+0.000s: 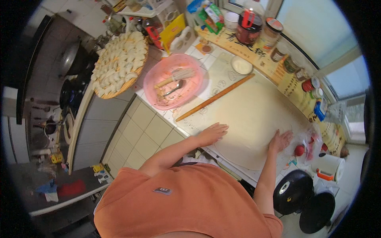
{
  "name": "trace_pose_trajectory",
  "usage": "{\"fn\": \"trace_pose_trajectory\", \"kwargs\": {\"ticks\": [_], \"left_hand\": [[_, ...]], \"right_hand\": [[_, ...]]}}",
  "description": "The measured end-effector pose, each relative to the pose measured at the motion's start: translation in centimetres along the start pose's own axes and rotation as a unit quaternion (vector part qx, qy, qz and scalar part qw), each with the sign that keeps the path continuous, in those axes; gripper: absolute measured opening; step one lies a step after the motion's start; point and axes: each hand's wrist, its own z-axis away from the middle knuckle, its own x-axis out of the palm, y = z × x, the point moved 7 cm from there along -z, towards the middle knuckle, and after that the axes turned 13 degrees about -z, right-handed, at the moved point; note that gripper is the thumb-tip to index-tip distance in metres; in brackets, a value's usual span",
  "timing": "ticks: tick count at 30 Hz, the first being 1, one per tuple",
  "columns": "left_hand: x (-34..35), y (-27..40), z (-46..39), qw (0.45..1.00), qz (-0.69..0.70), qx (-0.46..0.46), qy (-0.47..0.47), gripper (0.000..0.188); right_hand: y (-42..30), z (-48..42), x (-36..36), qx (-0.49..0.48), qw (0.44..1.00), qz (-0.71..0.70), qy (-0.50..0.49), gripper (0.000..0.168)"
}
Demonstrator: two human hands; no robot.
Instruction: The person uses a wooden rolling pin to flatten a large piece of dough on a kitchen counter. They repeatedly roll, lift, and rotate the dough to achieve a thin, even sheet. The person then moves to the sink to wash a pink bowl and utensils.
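Observation:
A large, thin sheet of rolled dough (253,116) covers much of the mat (218,67) on the counter. My left hand (213,134) rests flat at the dough's near left edge, fingers spread a little. At the right side of the sheet, my right hand (281,140) lies palm down with its fingers apart. Neither hand grips anything. Along the dough's left edge a long wooden rolling pin (215,97) lies diagonally. Beyond its far end stands a bowl of white powder (242,65).
A pink plastic basin (148,86) holds a brush and a spoon. Farther left, a round woven tray (131,86) carries many dumplings. Jars (279,51) line the window side. Red round produce (299,150), a plastic bag (312,141) and a black pan (293,190) are at the right.

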Motion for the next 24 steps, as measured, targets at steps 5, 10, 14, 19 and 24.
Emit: {"fn": "trace_pose_trajectory", "kwargs": {"ticks": [5,10,14,19,24], "left_hand": [[-8.8,-5.5,6.5,0.970,0.054,-0.189,0.142,0.052],[-16.1,-13.8,13.6,0.890,-0.011,-0.358,0.283,0.034],[-16.7,-22.0,16.1,0.890,-0.100,-0.387,0.219,0.028],[-18.9,-27.3,16.1,0.912,-0.144,-0.340,0.181,0.023],[-18.4,-31.3,16.2,0.919,-0.197,-0.296,0.173,0.022]], "right_hand": [[-4.4,8.2,1.6,-0.053,0.997,-0.045,0.010,0.076],[-9.8,19.4,-0.1,0.006,0.998,-0.053,-0.025,0.075],[-10.7,25.5,0.3,0.163,0.985,-0.013,-0.055,0.082],[-15.8,29.0,0.5,0.246,0.966,-0.003,-0.079,0.073],[-26.1,27.7,1.4,0.048,0.949,-0.311,-0.031,0.026]]}}
